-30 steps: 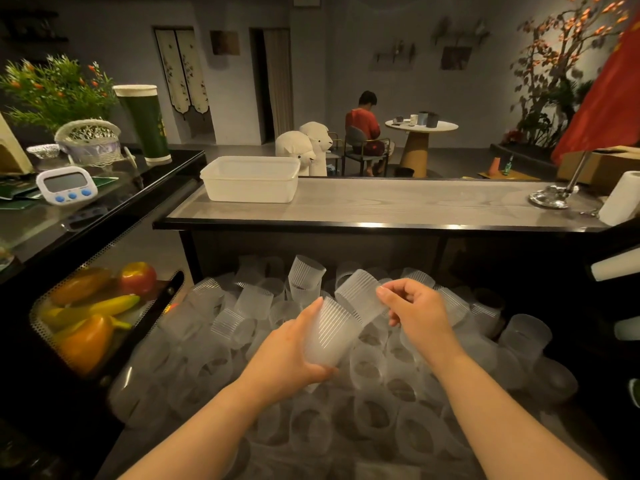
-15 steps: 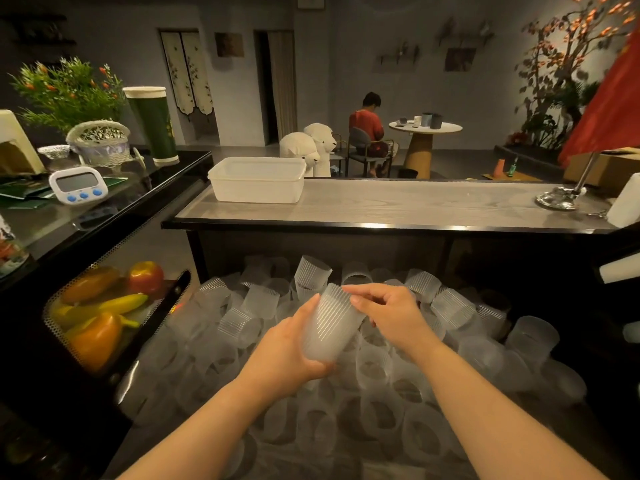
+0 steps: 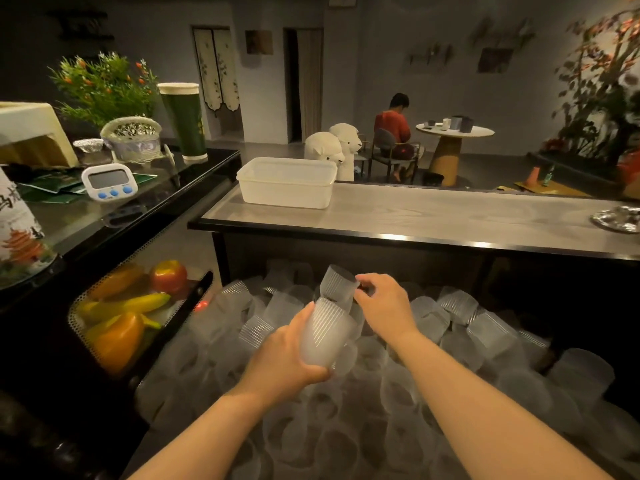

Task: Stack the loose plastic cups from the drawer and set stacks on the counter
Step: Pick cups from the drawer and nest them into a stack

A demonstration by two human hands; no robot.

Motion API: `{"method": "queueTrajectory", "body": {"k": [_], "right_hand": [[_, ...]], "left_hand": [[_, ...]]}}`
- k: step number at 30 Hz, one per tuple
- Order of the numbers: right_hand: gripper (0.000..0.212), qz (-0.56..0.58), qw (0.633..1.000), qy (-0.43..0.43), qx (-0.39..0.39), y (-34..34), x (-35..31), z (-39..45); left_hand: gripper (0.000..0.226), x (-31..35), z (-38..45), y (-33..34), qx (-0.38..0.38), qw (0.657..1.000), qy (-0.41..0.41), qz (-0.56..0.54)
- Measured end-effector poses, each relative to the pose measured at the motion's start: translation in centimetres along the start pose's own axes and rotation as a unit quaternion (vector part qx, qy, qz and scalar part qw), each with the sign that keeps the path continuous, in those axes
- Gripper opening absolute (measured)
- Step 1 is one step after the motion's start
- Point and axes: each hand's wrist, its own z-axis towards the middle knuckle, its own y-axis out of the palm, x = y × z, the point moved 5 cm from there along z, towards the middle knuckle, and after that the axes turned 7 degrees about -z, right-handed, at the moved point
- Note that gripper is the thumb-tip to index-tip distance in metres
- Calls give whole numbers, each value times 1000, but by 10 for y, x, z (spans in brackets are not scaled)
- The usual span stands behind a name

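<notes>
The open drawer (image 3: 585, 344) below me is heaped with several loose translucent ribbed plastic cups (image 3: 460, 306). My left hand (image 3: 282, 363) grips a short stack of nested cups (image 3: 325, 336) by its lower end, tilted up and to the right over the pile. My right hand (image 3: 384, 303) reaches just past the stack, and its thumb and forefinger pinch the rim of a single ribbed cup (image 3: 336, 285) at the back of the pile. The grey wood-grain counter (image 3: 433, 216) runs across behind the drawer.
A white plastic tub (image 3: 287, 183) sits on the counter's left end and a metal dish (image 3: 618, 220) at its right. To the left, a glass case holds fruit (image 3: 117, 320), with a timer (image 3: 109, 181) and a green canister (image 3: 183, 121) on top. A person sits far behind.
My right hand pushed a cup into the stack in my left hand, let go, then reached forward to a cup standing at the back of the pile. The view shifted right.
</notes>
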Motion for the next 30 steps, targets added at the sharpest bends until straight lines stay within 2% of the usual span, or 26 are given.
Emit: {"method": "queueTrajectory", "body": {"k": [7,10,13,16,19,22,30], "right_hand": [[53,-72,993,5,-90,40,4,39],[47,-107,989,-3,-100,53,7,48],[31,-118,991,-11,-68,54,5,53],[20,-54,998,-20,-20,42,-4,49],[8,66,998,-15,20,21,-16,40],[3,200,979,20,15,8,-21,28],[9,232,970,56,-36,5,-11,7]], "left_hand": [[108,-21,1,-4,-4,1000,-26,-2],[109,-26,2,-5,1,999,-29,-18],[110,-30,4,-7,3,999,-38,-19],[110,-34,6,-9,6,999,-39,-20],[110,-35,6,-10,7,999,-35,-26],[109,-35,6,-9,8,999,-26,-38],[108,-26,1,-6,7,999,-12,-35]]}}
